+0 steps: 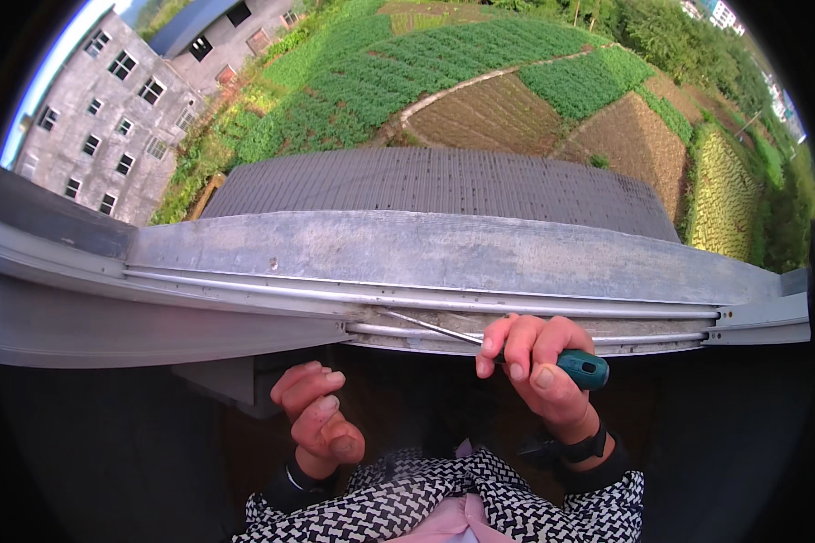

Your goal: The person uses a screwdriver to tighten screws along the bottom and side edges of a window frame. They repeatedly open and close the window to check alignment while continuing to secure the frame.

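My right hand is closed around a screwdriver with a dark green handle. Its thin metal shaft slants to the left, and the tip sits in the dirty channel between the rails of the sliding-window track, close to the window frame's end. Grey dirt lies along the channel around the tip. Below the frame on the left, my left hand hangs off the track with its fingers half curled and apart. Nothing shows between them.
A grey window frame bar overlaps the track on the left. Beyond the rails runs a weathered outer sill, then a corrugated roof below. Fields and a concrete building lie outside.
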The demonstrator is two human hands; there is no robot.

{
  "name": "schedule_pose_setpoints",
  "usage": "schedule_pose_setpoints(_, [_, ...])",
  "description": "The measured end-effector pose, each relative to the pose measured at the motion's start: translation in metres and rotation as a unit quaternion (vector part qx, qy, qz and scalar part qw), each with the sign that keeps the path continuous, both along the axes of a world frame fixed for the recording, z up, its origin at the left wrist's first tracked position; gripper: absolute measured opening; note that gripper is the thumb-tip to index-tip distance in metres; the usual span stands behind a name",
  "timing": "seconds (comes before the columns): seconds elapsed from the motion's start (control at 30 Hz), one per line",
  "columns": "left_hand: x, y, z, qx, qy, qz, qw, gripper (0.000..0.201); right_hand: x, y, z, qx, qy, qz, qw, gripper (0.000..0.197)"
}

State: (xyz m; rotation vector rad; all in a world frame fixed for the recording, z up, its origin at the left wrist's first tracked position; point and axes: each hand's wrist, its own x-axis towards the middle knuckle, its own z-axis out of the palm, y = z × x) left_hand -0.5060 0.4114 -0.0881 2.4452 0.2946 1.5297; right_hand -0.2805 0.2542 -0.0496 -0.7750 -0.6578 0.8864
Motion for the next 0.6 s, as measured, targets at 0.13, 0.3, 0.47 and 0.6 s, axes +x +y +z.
schedule_pose_setpoints(0.13, [0.0, 0.001, 0.0, -0.006, -0.002, -0.004, 1.0, 0.035, 0.024, -0.043, 0.029, 0.096, 0.033, -0.049, 0.994, 0.024])
schedule_pose_setpoints(0.3, [-0.001, 0.004, -0.002, -0.004, 0.003, -0.025, 1.0, 0.041, 0.033, -0.048, 0.028, 0.015, 0.02, -0.057, 0.998, 0.023])
schedule_pose_setpoints(0.47, [0.005, -0.002, -0.003, -0.002, -0.004, -0.049, 0.999, 0.04, 0.001, -0.015, -0.009, 0.069, 0.065, -0.008, 0.995, 0.021])
schedule_pose_setpoints(0.6, [0.004, 0.0, 0.001, 0.007, -0.011, -0.045, 0.999, 0.04, 0.031, -0.062, 0.025, 0.083, -0.02, -0.053, 0.995, 0.022])
